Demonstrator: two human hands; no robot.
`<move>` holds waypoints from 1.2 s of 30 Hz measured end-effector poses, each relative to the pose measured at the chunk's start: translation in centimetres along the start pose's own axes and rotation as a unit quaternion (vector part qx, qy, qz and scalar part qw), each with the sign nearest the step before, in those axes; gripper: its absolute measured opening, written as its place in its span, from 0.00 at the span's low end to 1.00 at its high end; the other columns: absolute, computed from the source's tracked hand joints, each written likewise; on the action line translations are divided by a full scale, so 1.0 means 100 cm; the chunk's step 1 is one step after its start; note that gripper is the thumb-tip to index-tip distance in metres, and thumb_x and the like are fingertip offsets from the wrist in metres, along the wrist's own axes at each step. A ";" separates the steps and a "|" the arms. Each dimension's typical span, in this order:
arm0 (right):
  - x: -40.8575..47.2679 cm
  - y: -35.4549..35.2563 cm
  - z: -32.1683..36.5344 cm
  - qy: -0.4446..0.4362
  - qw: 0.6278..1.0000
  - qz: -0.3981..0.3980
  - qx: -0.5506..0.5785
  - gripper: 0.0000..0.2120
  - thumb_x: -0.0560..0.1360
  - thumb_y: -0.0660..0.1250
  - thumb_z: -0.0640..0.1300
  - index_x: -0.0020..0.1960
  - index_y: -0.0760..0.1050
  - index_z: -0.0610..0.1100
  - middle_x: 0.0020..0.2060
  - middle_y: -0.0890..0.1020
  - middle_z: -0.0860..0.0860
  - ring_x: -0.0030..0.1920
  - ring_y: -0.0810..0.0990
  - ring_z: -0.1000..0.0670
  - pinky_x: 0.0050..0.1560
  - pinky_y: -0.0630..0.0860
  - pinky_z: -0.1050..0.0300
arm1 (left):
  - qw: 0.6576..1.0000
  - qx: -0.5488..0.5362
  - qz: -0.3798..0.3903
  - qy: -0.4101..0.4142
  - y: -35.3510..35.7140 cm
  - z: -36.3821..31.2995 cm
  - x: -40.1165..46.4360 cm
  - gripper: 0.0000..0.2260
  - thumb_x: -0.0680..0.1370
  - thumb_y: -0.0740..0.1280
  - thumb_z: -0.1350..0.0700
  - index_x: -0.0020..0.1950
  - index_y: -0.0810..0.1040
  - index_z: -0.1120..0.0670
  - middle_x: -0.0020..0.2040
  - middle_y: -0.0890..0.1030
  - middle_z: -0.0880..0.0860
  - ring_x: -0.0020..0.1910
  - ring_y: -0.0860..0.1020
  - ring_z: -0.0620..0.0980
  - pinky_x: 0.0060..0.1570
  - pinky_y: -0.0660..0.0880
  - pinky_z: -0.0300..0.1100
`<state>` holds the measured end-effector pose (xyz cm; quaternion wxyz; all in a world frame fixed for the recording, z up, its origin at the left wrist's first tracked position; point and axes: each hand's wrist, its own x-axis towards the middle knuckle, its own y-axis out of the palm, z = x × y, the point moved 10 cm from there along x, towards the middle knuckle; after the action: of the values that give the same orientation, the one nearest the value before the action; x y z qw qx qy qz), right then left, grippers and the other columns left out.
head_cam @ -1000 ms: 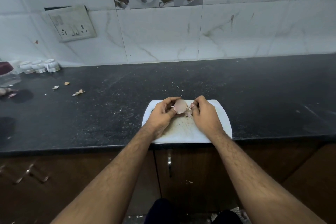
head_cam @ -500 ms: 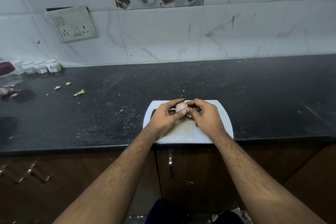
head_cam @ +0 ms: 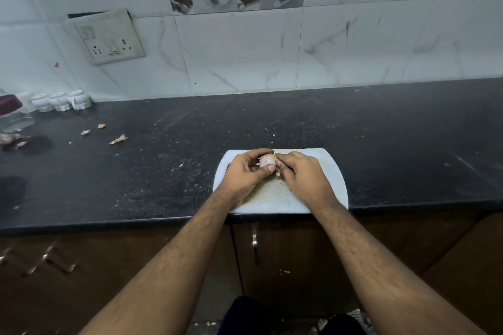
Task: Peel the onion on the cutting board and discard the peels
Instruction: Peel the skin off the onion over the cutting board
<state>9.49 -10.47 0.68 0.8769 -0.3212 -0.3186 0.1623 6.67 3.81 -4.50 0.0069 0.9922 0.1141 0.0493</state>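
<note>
Onion (head_cam: 267, 161), centre frame, above cutting board (head_cam: 333, 171): pale pink, some skin left. Left hand (head_cam: 245, 171) fingers pinch it; right hand (head_cam: 302, 175) fingers pinch at its skin. Peeling under way, I judge; scraps (head_cam: 119, 139) on counter (head_cam: 381, 130), upper left, undiscarded.

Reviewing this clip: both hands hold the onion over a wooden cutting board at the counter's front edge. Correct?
Not quite. The head view shows the cutting board is white, not wooden. The rest holds: the left hand and right hand both hold the onion over it at the counter's front edge.
</note>
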 end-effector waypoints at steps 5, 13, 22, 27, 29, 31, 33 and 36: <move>-0.001 -0.001 0.001 0.018 1.000 0.008 0.013 0.13 0.82 0.65 0.45 0.64 0.82 0.45 0.52 0.86 0.48 0.52 0.82 0.49 0.57 0.78 0.53 | 1.000 -0.021 0.000 -0.003 0.001 -0.002 -0.003 0.20 0.74 0.77 0.67 0.65 0.81 0.61 0.57 0.85 0.58 0.53 0.85 0.51 0.57 0.83 0.43; 0.000 -0.002 -0.004 0.050 0.999 0.011 0.014 0.12 0.79 0.68 0.45 0.61 0.84 0.47 0.48 0.86 0.49 0.45 0.82 0.51 0.50 0.80 0.50 | 1.000 -0.019 0.005 0.007 0.002 -0.004 -0.003 0.21 0.72 0.78 0.68 0.64 0.81 0.61 0.57 0.86 0.58 0.55 0.84 0.53 0.60 0.82 0.44; 0.006 0.002 -0.021 0.099 0.995 0.011 -0.007 0.10 0.81 0.64 0.44 0.55 0.84 0.47 0.43 0.86 0.53 0.43 0.83 0.53 0.46 0.79 0.57 | 1.000 -0.001 0.023 0.018 0.010 -0.004 -0.002 0.21 0.72 0.78 0.68 0.64 0.82 0.57 0.58 0.86 0.58 0.59 0.84 0.55 0.64 0.80 0.49; 0.005 -0.002 -0.012 0.058 0.998 -0.014 0.011 0.14 0.84 0.60 0.44 0.65 0.80 0.44 0.57 0.83 0.50 0.57 0.80 0.51 0.57 0.72 0.62 | 1.000 -0.002 -0.009 0.019 0.000 -0.005 -0.001 0.22 0.74 0.77 0.66 0.68 0.80 0.56 0.61 0.85 0.56 0.60 0.84 0.53 0.64 0.79 0.45; 0.005 -0.003 -0.010 0.042 0.998 -0.023 0.028 0.15 0.85 0.60 0.48 0.66 0.79 0.44 0.57 0.81 0.51 0.56 0.80 0.53 0.57 0.74 0.60 | 1.000 0.004 -0.015 0.021 0.000 -0.007 -0.001 0.22 0.75 0.76 0.65 0.68 0.80 0.55 0.60 0.86 0.55 0.58 0.84 0.50 0.63 0.79 0.43; 0.004 -0.005 -0.009 0.027 0.998 -0.027 0.053 0.16 0.84 0.62 0.51 0.66 0.79 0.46 0.56 0.79 0.54 0.53 0.79 0.55 0.54 0.75 0.62 | 0.999 0.014 -0.016 0.025 0.000 -0.008 -0.001 0.22 0.76 0.77 0.61 0.69 0.80 0.54 0.61 0.86 0.54 0.60 0.84 0.50 0.65 0.78 0.45; 0.003 -0.002 -0.007 0.014 0.997 -0.017 0.068 0.14 0.83 0.65 0.49 0.66 0.80 0.48 0.53 0.79 0.56 0.51 0.80 0.57 0.52 0.75 0.65 | 0.999 0.023 -0.005 0.023 0.002 -0.007 -0.001 0.23 0.77 0.76 0.58 0.72 0.78 0.53 0.62 0.85 0.52 0.62 0.83 0.49 0.66 0.78 0.45; 0.005 -0.006 -0.010 0.021 0.996 -0.028 0.086 0.11 0.81 0.68 0.45 0.62 0.83 0.49 0.48 0.82 0.55 0.48 0.81 0.58 0.49 0.76 0.66 | 0.999 0.034 0.006 0.013 0.007 -0.006 -0.002 0.24 0.81 0.72 0.55 0.76 0.73 0.53 0.64 0.84 0.50 0.62 0.82 0.45 0.64 0.77 0.39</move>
<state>10.57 -11.15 0.64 0.9119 -0.2394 -0.2937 0.1577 6.58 3.08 -3.87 -0.0289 0.9918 0.1099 0.0584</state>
